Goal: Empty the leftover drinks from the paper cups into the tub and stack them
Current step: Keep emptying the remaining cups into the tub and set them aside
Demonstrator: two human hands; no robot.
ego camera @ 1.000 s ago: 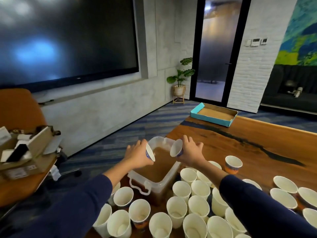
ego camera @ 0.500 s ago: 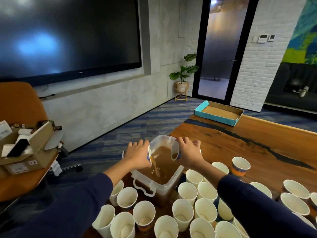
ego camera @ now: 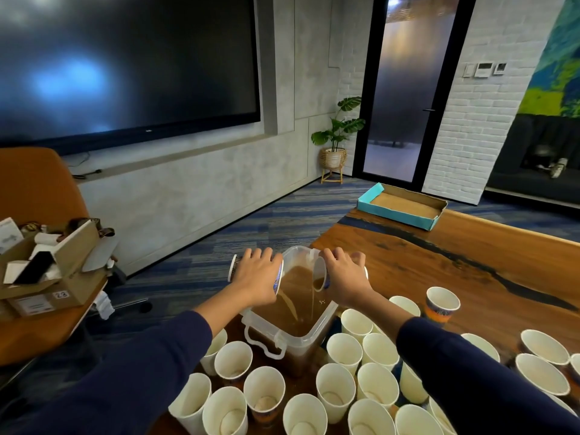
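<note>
A clear plastic tub (ego camera: pixel 309 339) holding brown liquid stands at the table's near left corner. My left hand (ego camera: pixel 255 279) grips a paper cup (ego camera: pixel 278 279) tipped sideways over the tub, and a brown stream runs from it. My right hand (ego camera: pixel 345 277) grips a second paper cup (ego camera: pixel 319 277), also tipped on its side, with a thin stream falling into the tub. Several upright white paper cups (ego camera: pixel 335 392) crowd the table in front of and to the right of the tub, some with dregs inside.
The wooden table (ego camera: pixel 439 265) stretches to the right, with a teal cardboard tray (ego camera: pixel 401 205) at its far end and a patterned cup (ego camera: pixel 442 304) standing apart. An orange chair (ego camera: pixel 34 189) and a side table with a cardboard box (ego camera: pixel 47 274) stand left.
Both cups have been tilted further over the tub; a second ago nothing was pouring, now liquid streams from both. The view has shifted closer to the tub.
</note>
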